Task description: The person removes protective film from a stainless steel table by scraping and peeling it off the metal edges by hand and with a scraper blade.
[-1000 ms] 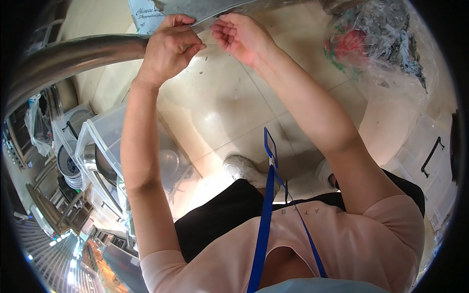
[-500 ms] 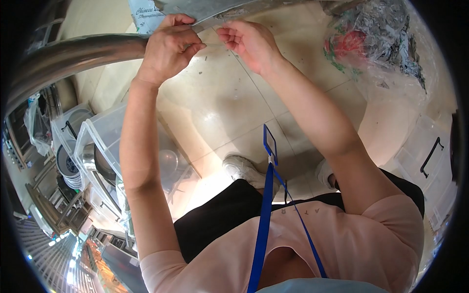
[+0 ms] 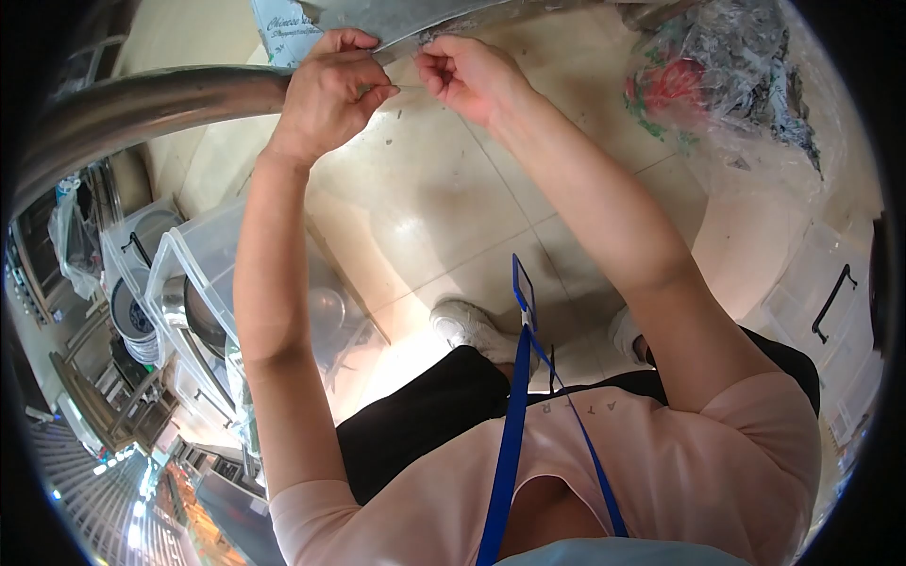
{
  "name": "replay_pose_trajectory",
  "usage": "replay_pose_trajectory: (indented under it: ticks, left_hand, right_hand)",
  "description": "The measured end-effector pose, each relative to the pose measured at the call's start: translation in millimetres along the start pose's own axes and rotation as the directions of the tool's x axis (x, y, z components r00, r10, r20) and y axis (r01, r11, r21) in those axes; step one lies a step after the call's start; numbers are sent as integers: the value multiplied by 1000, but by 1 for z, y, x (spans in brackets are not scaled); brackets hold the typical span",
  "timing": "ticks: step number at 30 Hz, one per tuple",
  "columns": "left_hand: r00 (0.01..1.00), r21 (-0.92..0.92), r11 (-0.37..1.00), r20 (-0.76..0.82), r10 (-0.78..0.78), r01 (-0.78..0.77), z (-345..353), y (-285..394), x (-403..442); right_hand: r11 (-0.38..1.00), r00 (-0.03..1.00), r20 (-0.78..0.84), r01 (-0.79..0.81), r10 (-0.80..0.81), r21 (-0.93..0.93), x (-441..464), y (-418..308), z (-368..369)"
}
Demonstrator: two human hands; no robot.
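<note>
My left hand (image 3: 335, 90) is at the top, over the end of a curved metal tube (image 3: 170, 106), its fingertips pinched on something too small to name. To its right my right hand (image 3: 464, 75) has its fingers curled and pressed together, and what they hold is hidden. A faint thin line runs between the fingertips of both hands. Above them lies the edge of a grey surface (image 3: 401, 13), with a printed light-blue sheet (image 3: 286, 30) beside my left hand.
A clear plastic bag (image 3: 746, 85) with red and grey contents is at upper right. Clear plastic bins (image 3: 203, 259) with bowls (image 3: 132, 311) stand at left, another bin (image 3: 816, 283) at right. A blue lanyard (image 3: 510, 424) hangs over tiled floor (image 3: 444, 208).
My right hand first moved down and away from the edge, then back up and left, its fingers curling tighter. My left hand has stayed nearly still.
</note>
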State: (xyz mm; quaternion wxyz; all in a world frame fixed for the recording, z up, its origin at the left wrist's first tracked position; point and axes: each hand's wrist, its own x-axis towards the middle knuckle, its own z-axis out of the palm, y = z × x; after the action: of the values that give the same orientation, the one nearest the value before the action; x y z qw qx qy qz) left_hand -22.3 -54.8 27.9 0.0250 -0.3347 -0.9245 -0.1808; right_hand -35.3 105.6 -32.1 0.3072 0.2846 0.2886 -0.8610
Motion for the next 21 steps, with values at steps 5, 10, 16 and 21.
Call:
replay_pose_trajectory:
  ticks: [5, 10, 16, 21]
  left_hand:
    - [1000, -13, 1000, 6, 2, -2, 0, 0, -1]
    - [1000, 3, 1000, 9, -10, 10, 1, 0, -1]
    - [1000, 6, 1000, 8, 6, -6, 0, 0, -1]
    - [1000, 10, 1000, 11, -15, 15, 1, -1, -1]
  right_hand:
    - [991, 994, 97, 66, -55, -114, -5, 1, -5]
    - [994, 996, 46, 81, -78, -73, -7, -2, 5]
    - [993, 997, -13, 76, -78, -86, 1, -3, 2]
    - [985, 996, 14, 88, -86, -148, 1, -3, -6]
